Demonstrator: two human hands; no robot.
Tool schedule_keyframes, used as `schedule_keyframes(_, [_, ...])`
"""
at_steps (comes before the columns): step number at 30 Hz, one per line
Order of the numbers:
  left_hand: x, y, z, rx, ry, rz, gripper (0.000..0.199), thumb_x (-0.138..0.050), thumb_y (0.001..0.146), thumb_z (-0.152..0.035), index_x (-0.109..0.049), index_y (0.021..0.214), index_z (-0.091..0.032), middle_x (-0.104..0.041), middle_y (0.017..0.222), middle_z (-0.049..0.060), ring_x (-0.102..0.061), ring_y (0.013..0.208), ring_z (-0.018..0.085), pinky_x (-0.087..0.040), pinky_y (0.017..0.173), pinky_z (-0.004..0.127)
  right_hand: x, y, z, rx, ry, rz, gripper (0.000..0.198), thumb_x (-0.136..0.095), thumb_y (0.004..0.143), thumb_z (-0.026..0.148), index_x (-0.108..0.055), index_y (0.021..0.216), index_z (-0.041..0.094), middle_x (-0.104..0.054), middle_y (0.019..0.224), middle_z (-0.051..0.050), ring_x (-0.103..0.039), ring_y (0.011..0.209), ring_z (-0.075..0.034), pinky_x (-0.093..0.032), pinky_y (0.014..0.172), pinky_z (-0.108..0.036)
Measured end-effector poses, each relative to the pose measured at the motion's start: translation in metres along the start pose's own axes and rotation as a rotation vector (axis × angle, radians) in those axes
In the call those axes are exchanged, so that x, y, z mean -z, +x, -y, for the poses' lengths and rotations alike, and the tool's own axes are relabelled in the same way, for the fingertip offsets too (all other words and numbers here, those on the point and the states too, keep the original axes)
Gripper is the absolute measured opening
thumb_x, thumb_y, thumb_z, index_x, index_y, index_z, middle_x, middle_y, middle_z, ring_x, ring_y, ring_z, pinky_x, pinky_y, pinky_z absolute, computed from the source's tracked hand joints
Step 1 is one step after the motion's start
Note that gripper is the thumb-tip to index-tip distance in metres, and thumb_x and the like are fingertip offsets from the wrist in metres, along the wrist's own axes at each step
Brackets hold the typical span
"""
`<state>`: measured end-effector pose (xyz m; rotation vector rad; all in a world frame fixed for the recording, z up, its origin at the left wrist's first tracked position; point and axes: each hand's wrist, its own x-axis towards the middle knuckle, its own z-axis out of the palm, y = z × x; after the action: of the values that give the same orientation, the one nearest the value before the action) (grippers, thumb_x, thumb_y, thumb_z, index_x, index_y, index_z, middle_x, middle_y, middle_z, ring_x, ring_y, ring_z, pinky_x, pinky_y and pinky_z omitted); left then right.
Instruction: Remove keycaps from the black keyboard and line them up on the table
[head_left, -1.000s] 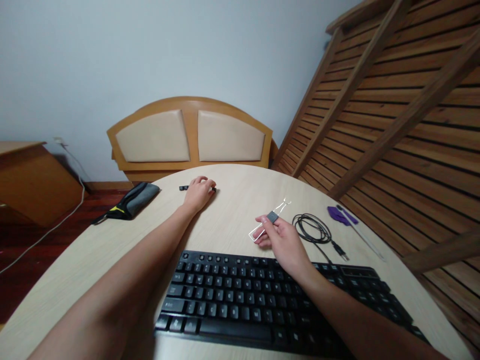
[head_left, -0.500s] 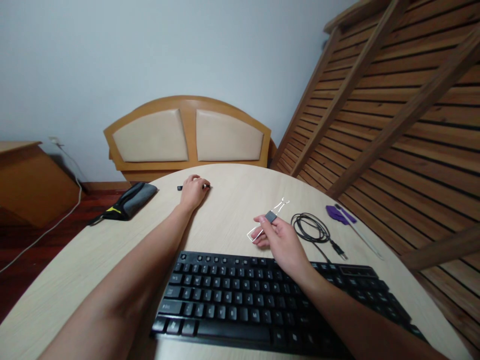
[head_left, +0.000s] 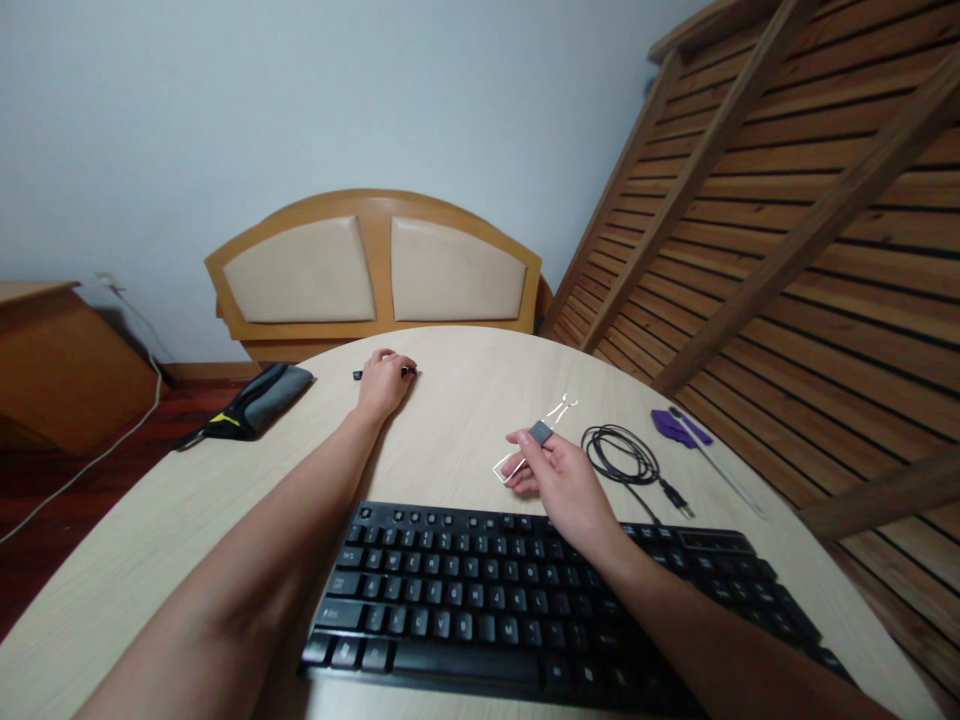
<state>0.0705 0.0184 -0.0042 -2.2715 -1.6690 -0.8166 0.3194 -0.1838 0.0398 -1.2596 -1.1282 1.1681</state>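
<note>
My left hand (head_left: 384,383) rests on the far part of the table, fingers curled over a thin black stick-like object (head_left: 357,375). Its ends show on both sides of the hand; its middle is hidden. Above the keyboard's back edge, my right hand (head_left: 559,475) pinches a small dark grey block with bent silver wires (head_left: 540,432) between thumb and fingers. One wire loop points down-left, and two wires with curled ends reach up-right. The black keyboard (head_left: 450,595) lies under my right forearm.
A coiled black USB cable (head_left: 621,455) lies right of my right hand. Beyond it are a purple piece (head_left: 671,428) and a thin white stick (head_left: 724,468). A grey-black pouch with a yellow strip (head_left: 262,402) sits at the round table's (head_left: 465,400) left edge.
</note>
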Motion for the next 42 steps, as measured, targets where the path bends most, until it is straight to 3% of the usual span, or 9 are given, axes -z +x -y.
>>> schedule_keyframes(17, [-0.001,-0.001,0.002,-0.012,-0.063,-0.003,0.021,-0.058,0.084,-0.018,-0.073,0.097,-0.022,-0.073,0.098,0.01,-0.052,0.108,0.032,-0.044,0.094,0.044,0.001,0.0,-0.001,-0.001,0.005,0.001,0.043,-0.063,0.079,0.055,-0.064,0.091,0.014,-0.069,0.064,-0.004,-0.063,0.053,-0.014,-0.05,0.05,-0.024])
schedule_keyframes(23, [0.01,-0.005,-0.006,-0.059,-0.151,0.006,0.02,-0.057,0.084,-0.015,-0.069,0.1,-0.019,-0.068,0.113,0.011,-0.051,0.112,0.03,-0.04,0.1,0.046,0.0,0.0,0.0,-0.004,0.004,0.003,0.043,-0.062,0.079,0.054,-0.064,0.091,0.013,-0.069,0.064,-0.004,-0.062,0.052,-0.013,-0.049,0.05,-0.023])
schedule_keyframes(30, [0.039,-0.025,-0.059,-0.138,-0.307,0.171,0.019,-0.055,0.089,-0.027,-0.067,0.101,-0.018,-0.068,0.11,0.01,-0.058,0.108,0.026,-0.043,0.099,0.041,0.002,0.0,-0.001,0.034,-0.015,0.019,0.046,-0.059,0.081,0.057,-0.065,0.089,0.013,-0.068,0.063,-0.004,-0.061,0.053,-0.013,-0.048,0.051,-0.023])
schedule_keyframes(35, [0.069,-0.081,-0.112,-0.149,-0.383,0.374,0.023,-0.059,0.084,-0.025,-0.068,0.102,-0.013,-0.07,0.102,0.014,-0.066,0.095,0.027,-0.052,0.087,0.038,0.003,0.0,-0.003,0.078,-0.035,0.024,0.049,-0.059,0.08,0.06,-0.065,0.089,0.013,-0.066,0.062,-0.003,-0.06,0.053,-0.013,-0.047,0.051,-0.023])
schedule_keyframes(38, [0.092,-0.116,-0.134,-0.194,-0.43,0.455,0.032,-0.057,0.085,-0.025,-0.063,0.114,-0.012,-0.066,0.114,0.014,-0.061,0.106,0.027,-0.05,0.092,0.039,0.004,0.0,-0.003,0.103,-0.056,0.027,0.049,-0.058,0.08,0.061,-0.066,0.088,0.013,-0.066,0.062,-0.002,-0.06,0.054,-0.013,-0.047,0.052,-0.024])
schedule_keyframes(42, [0.113,-0.143,-0.149,-0.11,-0.539,0.496,0.034,-0.05,0.092,-0.028,-0.056,0.123,-0.013,-0.06,0.122,0.014,-0.055,0.114,0.028,-0.044,0.102,0.045,0.004,0.001,-0.004,0.12,-0.083,0.033,0.048,-0.057,0.083,0.059,-0.066,0.09,0.013,-0.065,0.064,-0.002,-0.06,0.055,-0.013,-0.047,0.054,-0.025])
